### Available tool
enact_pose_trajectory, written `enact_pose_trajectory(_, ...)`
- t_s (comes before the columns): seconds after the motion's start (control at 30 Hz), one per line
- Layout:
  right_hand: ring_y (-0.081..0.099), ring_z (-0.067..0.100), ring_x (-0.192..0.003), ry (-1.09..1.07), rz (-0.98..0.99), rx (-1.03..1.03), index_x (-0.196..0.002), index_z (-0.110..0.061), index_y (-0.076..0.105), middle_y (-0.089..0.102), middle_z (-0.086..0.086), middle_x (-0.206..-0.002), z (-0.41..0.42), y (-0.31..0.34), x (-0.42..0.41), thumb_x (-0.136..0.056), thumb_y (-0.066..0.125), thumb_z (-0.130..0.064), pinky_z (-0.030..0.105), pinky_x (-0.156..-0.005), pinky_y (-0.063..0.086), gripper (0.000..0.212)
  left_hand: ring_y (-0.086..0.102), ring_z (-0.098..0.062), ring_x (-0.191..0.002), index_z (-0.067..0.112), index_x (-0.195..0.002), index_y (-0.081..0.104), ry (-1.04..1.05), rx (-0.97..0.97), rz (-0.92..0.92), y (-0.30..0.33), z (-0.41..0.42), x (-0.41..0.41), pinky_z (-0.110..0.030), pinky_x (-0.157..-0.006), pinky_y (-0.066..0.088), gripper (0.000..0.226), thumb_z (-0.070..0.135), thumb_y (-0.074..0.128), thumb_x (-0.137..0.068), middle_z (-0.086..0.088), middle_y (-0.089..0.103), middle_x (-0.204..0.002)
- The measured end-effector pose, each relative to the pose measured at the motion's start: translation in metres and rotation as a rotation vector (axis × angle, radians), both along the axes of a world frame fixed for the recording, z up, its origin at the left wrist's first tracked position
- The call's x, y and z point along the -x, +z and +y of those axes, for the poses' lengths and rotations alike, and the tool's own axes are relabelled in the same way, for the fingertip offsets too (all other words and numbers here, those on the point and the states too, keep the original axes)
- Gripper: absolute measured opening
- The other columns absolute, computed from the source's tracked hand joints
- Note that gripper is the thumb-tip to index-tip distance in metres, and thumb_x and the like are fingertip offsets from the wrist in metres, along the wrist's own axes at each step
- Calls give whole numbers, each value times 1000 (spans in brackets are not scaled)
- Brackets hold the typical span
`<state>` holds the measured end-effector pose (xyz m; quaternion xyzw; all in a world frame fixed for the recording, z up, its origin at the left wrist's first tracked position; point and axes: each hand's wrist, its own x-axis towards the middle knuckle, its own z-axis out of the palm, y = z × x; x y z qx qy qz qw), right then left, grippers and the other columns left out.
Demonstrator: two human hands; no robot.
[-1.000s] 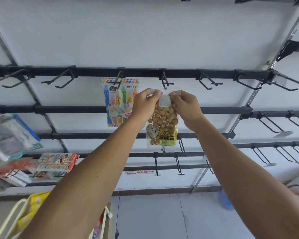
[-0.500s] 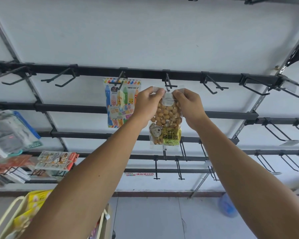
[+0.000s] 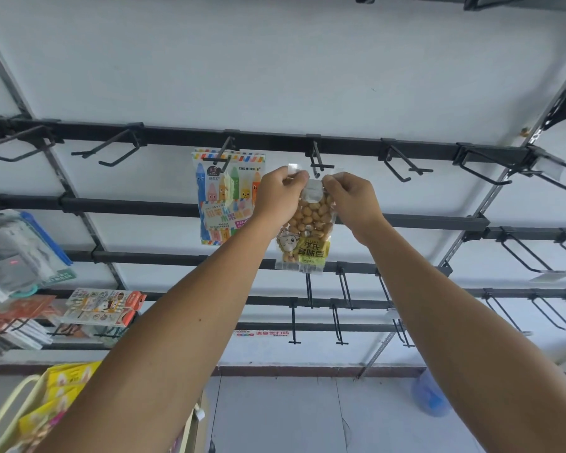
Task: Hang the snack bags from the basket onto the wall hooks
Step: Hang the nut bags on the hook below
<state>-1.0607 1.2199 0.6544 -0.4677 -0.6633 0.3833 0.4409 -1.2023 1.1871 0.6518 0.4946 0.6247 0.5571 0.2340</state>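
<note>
Now, in the head view, both arms are reaching up and the bag of peanuts [image 3: 306, 230] is riding higher than it was a second ago, its clear top strip closing in on the black wall hook [image 3: 319, 160] on the upper rail [image 3: 356, 148]. The left hand [image 3: 280, 191] is pinching the top left corner, the right hand [image 3: 352, 194] is pinching the top right, fingers curled tight on the plastic. The hang hole is sitting just under the hook's tip, not yet threaded as far as I can judge. Next door, the crayon-print candy bag [image 3: 226, 197] is already hanging from its own hook. Down at the lower left, the cream basket [image 3: 10, 410] is showing more yellow bags [image 3: 66, 380], so plenty is left to hang.
</note>
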Motion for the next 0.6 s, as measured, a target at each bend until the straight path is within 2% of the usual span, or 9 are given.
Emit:
enact_pose_trajectory(0.1, 66, 16, -87, -16, -33, -7, -94, -15, 71, 70, -2, -87, 12, 1, 3, -98, 56, -32, 37, -78, 59, 23, 57, -3, -79, 12, -102, 69, 21, 24, 15, 0, 11, 1, -22, -64, 44, 28, 36, 56, -101, 11, 62, -84)
enact_pose_trajectory(0.27, 57, 10, -79, -56, -124, -51, -99, -14, 69, 64, -8, -81, 30, 3, 10, -99, 53, -31, 21, -64, 42, 22, 58, -8, -85, 13, -116, 69, 48, 55, -10, -1, 27, 2, -28, -78, 50, 30, 35, 55, -101, 6, 65, -97)
enact_pose_trajectory(0.4, 59, 15, -89, -76, -167, -53, -114, -12, 69, 66, -2, -96, 38, 4, 12, -101, 51, -30, 24, -73, 43, 28, 59, -11, -85, 13, -115, 67, 61, 93, -23, 0, 34, 1, -24, -65, 46, 31, 37, 53, -102, 4, 66, -97)
enact_pose_trajectory(0.5, 59, 16, -93, -73, -171, -49, -118, -12, 66, 65, -2, -100, 39, 4, 12, -101, 50, -30, 26, -76, 44, 29, 57, -8, -82, 13, -111, 66, 71, 110, -28, 1, 34, 0, -21, -60, 43, 31, 39, 51, -103, 9, 62, -87)
enact_pose_trajectory(0.53, 59, 16, -94, -73, -169, -48, -120, -13, 65, 64, -3, -101, 38, 4, 12, -101, 50, -30, 26, -77, 44, 30, 57, -9, -83, 14, -112, 64, 77, 115, -18, 1, 33, -1, -20, -59, 41, 30, 39, 51, -103, 10, 61, -88)
enact_pose_trajectory(0.6, 58, 15, -95, -76, -163, -47, -123, -14, 62, 63, -4, -104, 36, 3, 11, -101, 51, -31, 24, -76, 44, 30, 55, -11, -91, 15, -121, 61, 95, 130, 11, 1, 29, -2, -17, -58, 40, 32, 40, 50, -103, 8, 60, -102)
